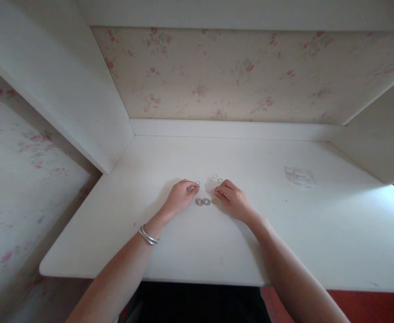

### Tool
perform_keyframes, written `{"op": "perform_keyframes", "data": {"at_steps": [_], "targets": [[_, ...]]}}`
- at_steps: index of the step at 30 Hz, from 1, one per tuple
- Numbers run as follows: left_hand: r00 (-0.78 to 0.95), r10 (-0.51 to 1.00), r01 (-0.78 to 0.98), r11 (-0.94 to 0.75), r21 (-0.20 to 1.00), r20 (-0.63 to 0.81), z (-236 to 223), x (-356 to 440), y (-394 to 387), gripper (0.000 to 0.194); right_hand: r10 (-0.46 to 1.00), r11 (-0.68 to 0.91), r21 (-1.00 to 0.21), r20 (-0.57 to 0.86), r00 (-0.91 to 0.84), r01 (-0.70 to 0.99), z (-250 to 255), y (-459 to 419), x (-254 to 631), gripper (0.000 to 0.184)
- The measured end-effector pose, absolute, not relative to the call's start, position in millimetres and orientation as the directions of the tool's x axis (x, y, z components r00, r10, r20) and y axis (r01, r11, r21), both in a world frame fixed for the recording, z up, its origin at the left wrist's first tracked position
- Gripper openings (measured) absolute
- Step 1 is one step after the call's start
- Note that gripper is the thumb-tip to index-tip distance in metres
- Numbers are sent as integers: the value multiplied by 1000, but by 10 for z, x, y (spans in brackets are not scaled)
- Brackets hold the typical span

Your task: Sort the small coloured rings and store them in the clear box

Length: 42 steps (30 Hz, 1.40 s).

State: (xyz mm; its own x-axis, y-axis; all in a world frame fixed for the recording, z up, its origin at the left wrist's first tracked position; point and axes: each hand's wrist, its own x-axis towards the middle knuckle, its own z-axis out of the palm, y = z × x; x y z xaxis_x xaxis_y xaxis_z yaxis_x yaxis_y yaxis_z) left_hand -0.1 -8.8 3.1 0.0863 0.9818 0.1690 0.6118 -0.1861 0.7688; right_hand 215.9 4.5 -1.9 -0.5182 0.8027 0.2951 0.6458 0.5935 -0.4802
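Observation:
Several small rings lie on a white desk (pixel 190 251). Three of them sit in a short row (pixel 206 202) between my hands, and a few thinner rings (pixel 214 176) lie just behind. My left hand (pixel 180 196) rests on the desk with its fingers curled, the fingertips pinched at a small ring (pixel 197 183). My right hand (pixel 233 198) also lies on the desk with fingers curled inward, fingertips beside the yellowish ring (pixel 214 201) at the row's right end. What the right fingers hold, if anything, is too small to make out. A silver bangle (pixel 148 236) circles my left wrist.
A small clear plastic bag (pixel 299 176) lies on the desk to the right. White side panels (pixel 82 98) and a floral-papered back wall (pixel 237 72) enclose the desk as an alcove. The desk's front edge runs just below my forearms.

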Motion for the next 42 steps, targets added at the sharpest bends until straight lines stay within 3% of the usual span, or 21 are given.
{"op": "perform_keyframes", "data": {"at_steps": [4, 10, 32, 42], "targets": [[58, 990, 594, -137, 793, 128, 9, -19, -62, 25, 743, 652, -520, 292, -603, 551, 26, -52, 2078, 19], [19, 997, 564, -76, 822, 79, -36, -39, -30, 25, 707, 684, -481, 250, -662, 549, 51, -103, 2032, 20], [-1, 999, 541, -32, 841, 39, -12, -48, -25, 28, 689, 714, -390, 248, -681, 581, 78, -104, 2042, 22], [14, 999, 538, -35, 842, 32, -1, -53, -27, 29, 696, 702, -455, 272, -665, 548, 77, -111, 2044, 22]]}}
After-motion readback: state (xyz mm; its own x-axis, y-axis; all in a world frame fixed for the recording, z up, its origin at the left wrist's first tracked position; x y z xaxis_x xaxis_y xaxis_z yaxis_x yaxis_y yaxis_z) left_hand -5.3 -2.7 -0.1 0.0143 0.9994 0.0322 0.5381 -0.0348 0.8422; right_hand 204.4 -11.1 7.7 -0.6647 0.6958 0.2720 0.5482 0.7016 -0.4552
